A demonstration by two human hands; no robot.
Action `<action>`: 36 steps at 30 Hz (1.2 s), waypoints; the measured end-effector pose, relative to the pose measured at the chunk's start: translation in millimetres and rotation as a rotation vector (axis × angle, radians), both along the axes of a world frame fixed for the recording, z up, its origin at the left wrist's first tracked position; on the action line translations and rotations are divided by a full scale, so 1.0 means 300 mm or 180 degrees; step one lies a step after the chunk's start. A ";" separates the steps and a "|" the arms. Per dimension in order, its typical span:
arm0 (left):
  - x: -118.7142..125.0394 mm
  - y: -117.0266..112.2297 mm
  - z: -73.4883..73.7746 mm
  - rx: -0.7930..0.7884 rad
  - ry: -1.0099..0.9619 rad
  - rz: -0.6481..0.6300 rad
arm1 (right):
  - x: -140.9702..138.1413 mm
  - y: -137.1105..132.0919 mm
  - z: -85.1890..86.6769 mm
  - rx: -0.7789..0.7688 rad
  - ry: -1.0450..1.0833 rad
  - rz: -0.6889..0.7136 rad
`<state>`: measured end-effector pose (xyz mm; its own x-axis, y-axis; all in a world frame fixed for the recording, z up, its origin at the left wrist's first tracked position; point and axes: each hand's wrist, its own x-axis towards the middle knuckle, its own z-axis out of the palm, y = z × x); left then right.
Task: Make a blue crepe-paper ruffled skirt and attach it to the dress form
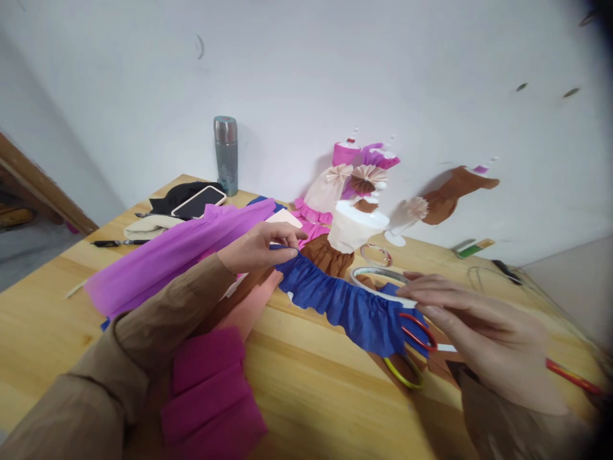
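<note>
A strip of blue ruffled crepe paper (335, 300) stretches between my hands above the table. My left hand (253, 246) pinches its far left end between thumb and fingers. With closed fingertips, my right hand (483, 338) grips a thin roll of white tape (378, 271) at the strip's upper right edge. Whether those fingers also hold the paper is hard to see. Under the strip's right end lie scissors with red and yellow handles (406, 385), their blades hidden. Magenta folded paper (211, 383) lies below my left forearm.
Small dress forms in paper dresses (359, 223) stand against the wall, with a brown one (440, 195) to the right. Purple paper (177, 255), a phone (198, 202), a pen (112, 243) and a thermos (226, 156) occupy the left. A clear tape roll (376, 255) lies behind the strip.
</note>
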<state>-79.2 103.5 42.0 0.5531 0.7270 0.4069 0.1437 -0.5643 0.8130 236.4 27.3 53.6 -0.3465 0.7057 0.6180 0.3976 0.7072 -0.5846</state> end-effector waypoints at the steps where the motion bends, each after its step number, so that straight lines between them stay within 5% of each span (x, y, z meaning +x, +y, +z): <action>1: 0.000 0.000 -0.001 0.0008 -0.0001 0.0013 | -0.002 -0.001 0.000 0.0002 0.0011 -0.0006; 16: -0.001 0.007 -0.008 -0.0007 0.0038 0.0065 | 0.002 -0.001 -0.002 -0.0045 0.0041 -0.0053; 28: -0.054 -0.013 0.078 -0.0411 0.0780 -0.0679 | 0.011 0.005 0.011 -0.0337 -0.0281 0.0714; 36: -0.046 0.002 0.019 -0.0956 0.1375 -0.1073 | -0.018 0.022 -0.013 -0.0407 -0.0925 0.0776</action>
<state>-93.0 104.1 47.8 0.8410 0.5318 -0.0998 0.3487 -0.3917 0.8515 231.0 34.0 49.9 -0.6609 0.6459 0.3821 0.3888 0.7302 -0.5619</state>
